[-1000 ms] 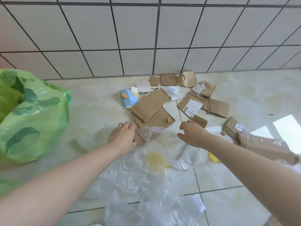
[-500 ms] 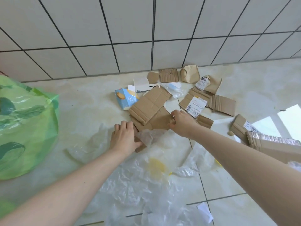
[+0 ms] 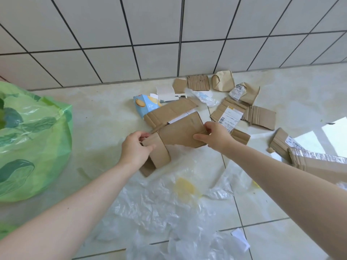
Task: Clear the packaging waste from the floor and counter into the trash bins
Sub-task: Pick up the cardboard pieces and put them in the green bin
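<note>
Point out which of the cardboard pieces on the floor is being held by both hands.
The flattened cardboard box in the middle: left hand pinches its flap, right hand its far edge. The other pieces lie untouched.

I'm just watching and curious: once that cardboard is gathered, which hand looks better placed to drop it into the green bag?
Probably the left hand. It already grips the flattened cardboard at its near-left end, and the green bag sits on that same side. The right hand pinches the far edge, farther from the bag.

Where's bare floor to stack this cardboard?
Free: the floor between the green bag and the blue carton, and the far right by the wall. Crowded: cardboard scraps ahead, plastic film underfoot.
</note>
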Demonstrator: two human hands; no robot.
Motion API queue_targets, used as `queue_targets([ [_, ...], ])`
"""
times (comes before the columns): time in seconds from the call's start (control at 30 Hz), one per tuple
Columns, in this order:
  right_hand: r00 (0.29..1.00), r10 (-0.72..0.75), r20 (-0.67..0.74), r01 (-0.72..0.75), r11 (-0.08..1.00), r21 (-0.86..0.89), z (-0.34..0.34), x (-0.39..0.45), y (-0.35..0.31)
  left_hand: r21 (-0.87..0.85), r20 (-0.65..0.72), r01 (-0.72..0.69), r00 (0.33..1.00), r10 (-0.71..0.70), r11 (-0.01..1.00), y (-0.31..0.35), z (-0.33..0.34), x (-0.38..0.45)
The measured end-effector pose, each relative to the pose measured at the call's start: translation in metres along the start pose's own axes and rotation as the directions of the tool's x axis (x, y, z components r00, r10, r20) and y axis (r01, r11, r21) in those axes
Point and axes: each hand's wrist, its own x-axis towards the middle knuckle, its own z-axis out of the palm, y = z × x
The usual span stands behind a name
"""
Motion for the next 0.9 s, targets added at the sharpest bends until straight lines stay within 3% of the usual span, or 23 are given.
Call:
queue_targets([
  [0.2, 0.995, 0.089, -0.051, -0.062, 0.92, 0.388, -0.021, -0.015, -0.001, -0.081, -0.025, 0.029, 0.999, -0.031, 0.996, -0.005, -0.006, -0.006],
  [0.3, 0.985, 0.121, -0.12, -0.042, 0.857, 0.514, -0.039, -0.018, 0.007, 0.068, 0.009, 0.023, 1.0, -0.023, 0.997, -0.014, -0.003, -0.011],
  [0.43, 0.944, 0.264, -0.199, -0.085, 0.775, 0.626, -0.065, -0.013, 0.031, 0.32, 0.191, -0.02, 0.981, -0.044, 0.947, -0.018, 0.009, -0.018],
  [0.6, 0.879, 0.416, -0.232, -0.193, 0.756, 0.626, -0.083, -0.007, 0.079, 0.499, 0.224, -0.1, 0.974, -0.017, 0.861, -0.013, 0.025, -0.019],
  [0.7, 0.852, 0.482, -0.203, -0.274, 0.742, 0.612, -0.083, -0.006, 0.098, 0.428, 0.231, -0.064, 0.972, -0.041, 0.901, -0.009, 0.029, -0.015],
  [0.9, 0.877, 0.469, -0.104, -0.349, 0.77, 0.534, -0.076, -0.006, 0.108, 0.333, 0.204, 0.01, 0.975, -0.083, 0.943, -0.002, 0.028, -0.01],
])
